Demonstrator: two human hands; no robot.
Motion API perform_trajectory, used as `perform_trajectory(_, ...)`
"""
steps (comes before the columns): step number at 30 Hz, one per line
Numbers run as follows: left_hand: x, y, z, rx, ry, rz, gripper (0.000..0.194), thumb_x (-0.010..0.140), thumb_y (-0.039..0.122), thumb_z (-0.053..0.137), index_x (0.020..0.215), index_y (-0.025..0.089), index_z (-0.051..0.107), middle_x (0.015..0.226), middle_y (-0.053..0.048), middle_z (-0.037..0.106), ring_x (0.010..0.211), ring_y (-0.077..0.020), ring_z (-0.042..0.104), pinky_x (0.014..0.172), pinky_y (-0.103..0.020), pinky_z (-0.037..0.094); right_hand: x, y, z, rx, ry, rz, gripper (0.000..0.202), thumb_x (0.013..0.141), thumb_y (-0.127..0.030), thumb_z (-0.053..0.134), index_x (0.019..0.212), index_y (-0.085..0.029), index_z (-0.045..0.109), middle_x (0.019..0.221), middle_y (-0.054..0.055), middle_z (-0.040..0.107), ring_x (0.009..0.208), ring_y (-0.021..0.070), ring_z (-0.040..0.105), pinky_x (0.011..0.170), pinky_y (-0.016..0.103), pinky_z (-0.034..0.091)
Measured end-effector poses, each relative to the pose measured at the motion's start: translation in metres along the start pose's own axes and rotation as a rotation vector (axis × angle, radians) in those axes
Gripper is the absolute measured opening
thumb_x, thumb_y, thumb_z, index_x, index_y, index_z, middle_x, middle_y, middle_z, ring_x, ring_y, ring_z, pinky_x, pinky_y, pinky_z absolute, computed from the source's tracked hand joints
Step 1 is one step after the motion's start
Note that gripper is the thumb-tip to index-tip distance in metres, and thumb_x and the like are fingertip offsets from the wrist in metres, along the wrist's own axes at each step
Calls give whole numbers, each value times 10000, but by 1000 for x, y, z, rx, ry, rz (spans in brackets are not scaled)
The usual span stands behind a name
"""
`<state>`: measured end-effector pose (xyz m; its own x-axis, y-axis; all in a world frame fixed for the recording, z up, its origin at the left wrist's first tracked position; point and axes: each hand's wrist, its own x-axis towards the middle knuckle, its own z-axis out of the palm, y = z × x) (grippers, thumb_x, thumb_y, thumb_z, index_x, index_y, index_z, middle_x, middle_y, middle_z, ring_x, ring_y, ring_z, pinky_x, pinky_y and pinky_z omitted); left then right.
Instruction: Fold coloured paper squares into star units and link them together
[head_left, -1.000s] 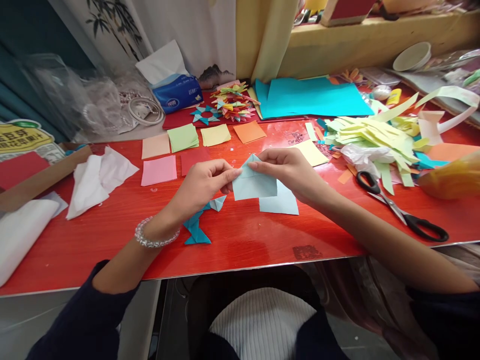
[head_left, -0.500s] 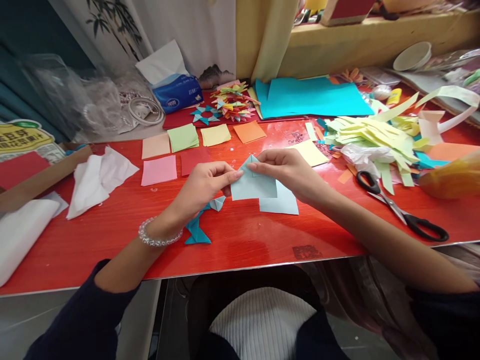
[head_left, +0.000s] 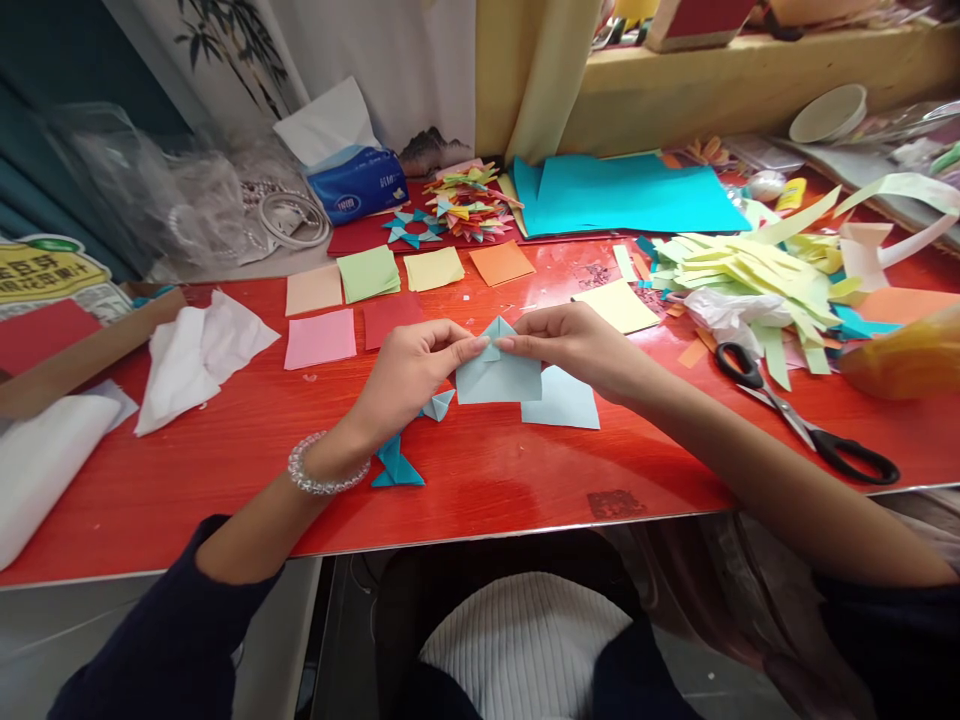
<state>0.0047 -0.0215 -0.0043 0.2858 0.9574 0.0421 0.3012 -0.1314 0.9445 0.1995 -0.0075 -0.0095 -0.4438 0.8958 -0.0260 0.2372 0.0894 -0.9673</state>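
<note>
Both hands pinch one pale blue paper [head_left: 499,380], whose top corners are folded into a point. My left hand [head_left: 412,375] grips its left side, thumb near the middle. On the right side, my right hand [head_left: 574,345] holds it with the thumb close to the other thumb. A second pale blue sheet [head_left: 562,400] lies on the table just right of and below it. Beside my left hand are a small folded pale blue piece [head_left: 439,405] and teal folded pieces [head_left: 397,465], partly hidden by that hand.
On the red table [head_left: 480,490] are small stacks of coloured squares [head_left: 367,273], black-handled scissors [head_left: 799,420], yellow-green paper strips [head_left: 735,270], crumpled tissues [head_left: 199,350], a blue tissue pack [head_left: 360,185] and teal sheets [head_left: 622,195]. Folded paper stars [head_left: 472,205] sit at the back.
The held paper has shifted slightly left, and both thumbs now meet near its middle, on the folded flaps below the point. More of the second sheet shows.
</note>
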Motion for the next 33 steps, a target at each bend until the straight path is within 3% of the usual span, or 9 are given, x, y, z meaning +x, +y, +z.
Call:
perform_trajectory(5, 0, 0, -2, 123, -69, -8, 288, 821, 441, 599, 807, 157, 644, 732, -18, 609, 652, -114, 527, 571, -228, 405, 0, 1, 0, -52, 19, -18, 416, 770, -524, 660, 648, -136, 573, 580, -17, 465, 545, 78, 410, 487, 239, 289)
perform_trajectory(10, 1, -2, -3, 88, -131, -93, 267, 796, 419, 633, 729, 164, 593, 628, 18, 526, 556, -92, 485, 484, -217, 367, 0, -1, 0, -146, 11, -32, 456, 753, -525, 678, 567, -143, 514, 537, -33, 420, 512, 65, 365, 472, 240, 252)
perform_trajectory(12, 1, -2, -4, 32, -141, -88, 236, 787, 396, 651, 764, 165, 605, 681, 10, 564, 602, -96, 516, 518, -212, 397, 0, -2, -1, -155, -1, -29, 460, 755, -528, 676, 565, -145, 506, 541, -31, 417, 514, 66, 362, 473, 242, 249)
perform_trajectory(16, 1, -3, -2, -21, -91, -7, 228, 794, 387, 651, 828, 162, 649, 805, -17, 627, 722, -111, 550, 624, -222, 435, -1, -3, -1, -167, -63, -37, 451, 770, -528, 661, 583, -145, 512, 545, -36, 395, 513, 63, 321, 469, 243, 227)
perform_trajectory(22, 0, -2, 3, 25, -57, -19, 248, 794, 401, 642, 764, 155, 650, 747, -19, 623, 678, -113, 520, 590, -232, 401, -1, -2, 1, -138, -146, -15, 448, 774, -501, 664, 567, -148, 485, 535, -52, 341, 515, 58, 292, 466, 237, 204)
perform_trajectory(26, -1, -1, 4, 29, -81, 21, 208, 796, 372, 642, 788, 164, 638, 786, -14, 632, 697, -108, 527, 609, -223, 404, -2, -1, 3, -154, -152, 9, 414, 781, -491, 654, 606, -134, 541, 552, -40, 395, 524, 60, 317, 472, 238, 214)
perform_trajectory(33, -2, -3, 6, 38, 2, 35, 269, 791, 419, 639, 737, 156, 613, 714, -9, 595, 658, -110, 496, 577, -226, 384, -5, -6, 6, -120, -196, 41, 371, 779, -456, 660, 633, -125, 577, 563, -35, 416, 521, 58, 332, 467, 233, 229)
